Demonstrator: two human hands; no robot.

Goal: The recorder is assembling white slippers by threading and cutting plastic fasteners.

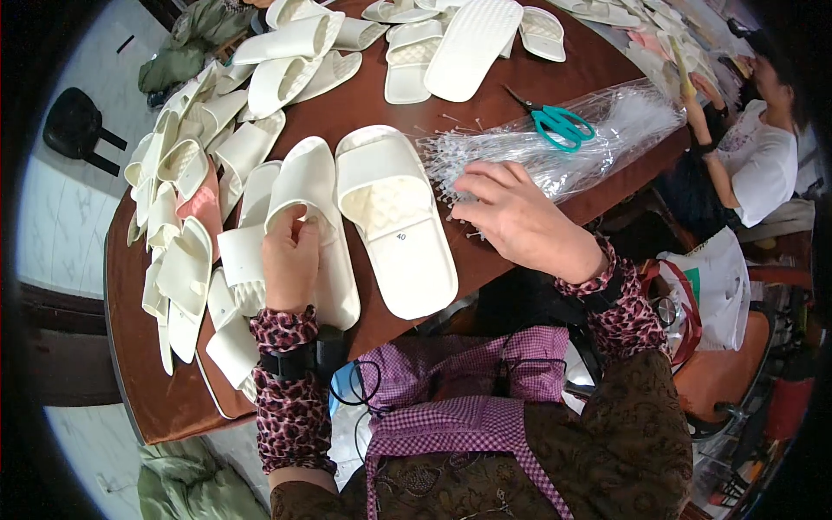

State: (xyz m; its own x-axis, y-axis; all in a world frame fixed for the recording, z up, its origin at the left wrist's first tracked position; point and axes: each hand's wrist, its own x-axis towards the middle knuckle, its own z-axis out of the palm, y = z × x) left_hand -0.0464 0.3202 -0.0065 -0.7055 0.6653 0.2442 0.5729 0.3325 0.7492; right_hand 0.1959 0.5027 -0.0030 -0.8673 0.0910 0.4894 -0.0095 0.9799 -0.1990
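Two cream slippers lie side by side on the brown table in front of me. My left hand [292, 260] is closed at the strap opening of the left slipper [338, 277], thumb and forefinger at the strap's edge. The right slipper [407, 260], with its quilted footbed, rests untouched beside it. My right hand [524, 217] hovers with bent, parted fingers at the near end of a bundle of clear plastic tag fasteners [451, 156]. Its fingertips are close to the fastener heads; whether they touch one cannot be made out.
Teal-handled scissors [562, 126] lie on the clear plastic bag [615, 130] around the fasteners. Cream slippers [195, 113] are heaped at the left, more [472, 48] at the back. A co-worker [745, 165] sits at the right. A white bag [711, 277] rests on an orange chair [737, 355].
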